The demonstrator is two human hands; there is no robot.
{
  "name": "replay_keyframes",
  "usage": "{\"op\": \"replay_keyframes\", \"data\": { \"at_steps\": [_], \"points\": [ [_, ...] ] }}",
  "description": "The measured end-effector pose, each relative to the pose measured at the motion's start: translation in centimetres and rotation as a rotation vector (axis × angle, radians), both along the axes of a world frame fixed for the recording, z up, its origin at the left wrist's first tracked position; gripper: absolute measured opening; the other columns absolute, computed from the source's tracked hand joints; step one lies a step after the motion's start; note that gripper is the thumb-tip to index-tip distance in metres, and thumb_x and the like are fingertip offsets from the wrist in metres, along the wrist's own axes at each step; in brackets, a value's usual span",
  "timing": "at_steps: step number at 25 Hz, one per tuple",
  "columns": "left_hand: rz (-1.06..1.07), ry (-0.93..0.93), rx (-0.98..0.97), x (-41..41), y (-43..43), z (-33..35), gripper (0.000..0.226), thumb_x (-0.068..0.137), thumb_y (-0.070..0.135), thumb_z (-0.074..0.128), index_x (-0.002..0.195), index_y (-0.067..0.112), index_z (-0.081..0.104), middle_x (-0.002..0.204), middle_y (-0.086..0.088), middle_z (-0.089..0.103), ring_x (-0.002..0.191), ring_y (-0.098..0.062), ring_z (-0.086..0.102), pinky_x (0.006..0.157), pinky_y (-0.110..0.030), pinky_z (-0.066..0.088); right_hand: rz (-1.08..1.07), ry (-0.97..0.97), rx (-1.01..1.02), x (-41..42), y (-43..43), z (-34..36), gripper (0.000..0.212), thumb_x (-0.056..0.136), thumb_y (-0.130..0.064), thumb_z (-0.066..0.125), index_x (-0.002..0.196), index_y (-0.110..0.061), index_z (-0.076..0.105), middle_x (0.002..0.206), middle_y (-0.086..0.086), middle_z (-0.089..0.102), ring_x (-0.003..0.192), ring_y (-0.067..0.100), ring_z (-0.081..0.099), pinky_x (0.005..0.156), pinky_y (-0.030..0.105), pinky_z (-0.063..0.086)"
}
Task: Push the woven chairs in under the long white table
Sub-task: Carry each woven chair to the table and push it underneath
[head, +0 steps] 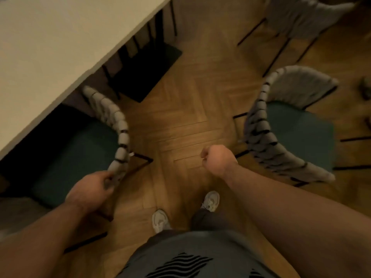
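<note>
Table, 10 o'clock: white. Chair A, 9 o'clock: grey woven back, teal seat. Chair B, 3 o'clock: same. Floor: brown herringbone. Shirt: grey w/ blk waves.

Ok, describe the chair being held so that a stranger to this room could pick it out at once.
Start at the long white table along the upper left. At its near edge sits a woven chair with a green seat, whose grey backrest the left hand grips. The other green-seated chair stands clear on the wooden floor to the right, touched by no hand.
</note>
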State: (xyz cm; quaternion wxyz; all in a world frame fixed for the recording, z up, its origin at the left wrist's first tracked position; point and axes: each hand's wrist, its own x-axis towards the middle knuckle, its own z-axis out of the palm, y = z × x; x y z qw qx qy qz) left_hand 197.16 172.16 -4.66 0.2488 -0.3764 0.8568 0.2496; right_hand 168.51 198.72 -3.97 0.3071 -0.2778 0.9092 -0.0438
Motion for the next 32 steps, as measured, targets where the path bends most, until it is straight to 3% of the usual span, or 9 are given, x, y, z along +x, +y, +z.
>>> {"op": "replay_keyframes", "data": {
  "at_steps": [5, 9, 14, 19, 28, 32],
  "points": [
    [-0.264, -0.072, 0.008, -10.8, 2.7, 1.7, 0.04, 0.097, 0.037, 0.064, 0.137, 0.04, 0.061, 0.128, 0.007, 0.066, 0.106, -0.011, 0.063, 0.093, -0.031, 0.053, -0.287, -0.014, -0.03, -5.0, 10.7, 1.7, 0.013, 0.093, -0.024, 0.064, 0.1, -0.032, 0.071, 0.105, -0.004, 0.074, 0.102, 0.022, 0.068, 0.089, 0.036, 0.057],
    [-0.425, -0.019, 0.046, -21.2, 8.4, 2.5, 0.04, 0.096, 0.035, 0.068, 0.136, 0.039, 0.063, 0.128, 0.015, 0.068, 0.109, -0.002, 0.063, 0.097, -0.024, 0.052, -0.447, -0.039, -0.047, -9.4, 18.2, 2.4, 0.016, 0.093, -0.025, 0.064, 0.105, -0.03, 0.075, 0.105, -0.005, 0.074, 0.103, 0.02, 0.069, 0.093, 0.04, 0.059],
    [-0.549, 0.055, 0.019, -32.4, 14.8, 2.9, 0.049, 0.096, 0.031, 0.069, 0.144, 0.028, 0.061, 0.14, 0.01, 0.065, 0.126, -0.008, 0.061, 0.107, -0.025, 0.047, -0.534, -0.054, -0.016, -15.2, 23.5, 2.1, 0.021, 0.097, -0.024, 0.062, 0.113, -0.032, 0.073, 0.107, -0.004, 0.072, 0.104, 0.02, 0.069, 0.096, 0.037, 0.058],
    [-0.728, 0.091, -0.006, -42.4, 15.9, 3.1, 0.051, 0.094, 0.031, 0.068, 0.144, 0.033, 0.06, 0.143, 0.013, 0.062, 0.13, -0.008, 0.058, 0.107, -0.028, 0.048, -0.61, -0.126, -0.006, -19.8, 22.3, 0.5, 0.014, 0.097, -0.023, 0.067, 0.105, -0.035, 0.067, 0.103, -0.006, 0.068, 0.099, 0.017, 0.066, 0.095, 0.04, 0.059],
    [-1.194, 0.023, -0.094, -63.1, 9.5, 2.5, 0.062, 0.092, 0.028, 0.067, 0.151, 0.033, 0.051, 0.148, 0.004, 0.058, 0.136, -0.018, 0.052, 0.109, -0.032, 0.045, -0.835, -0.197, 0.049, -28.2, 15.0, -1.7, 0.013, 0.092, -0.032, 0.071, 0.101, -0.032, 0.062, 0.101, -0.005, 0.066, 0.094, 0.017, 0.062, 0.079, 0.033, 0.052],
    [-1.397, -0.045, -0.152, -71.4, 11.0, 2.7, 0.066, 0.087, 0.028, 0.066, 0.151, 0.035, 0.05, 0.143, 0.0, 0.06, 0.132, -0.021, 0.053, 0.107, -0.036, 0.048, -0.966, -0.243, -0.029, -29.8, 13.2, -3.0, 0.025, 0.091, -0.034, 0.068, 0.116, -0.03, 0.067, 0.11, -0.005, 0.068, 0.103, 0.018, 0.063, 0.08, 0.031, 0.05]
  ]
}}
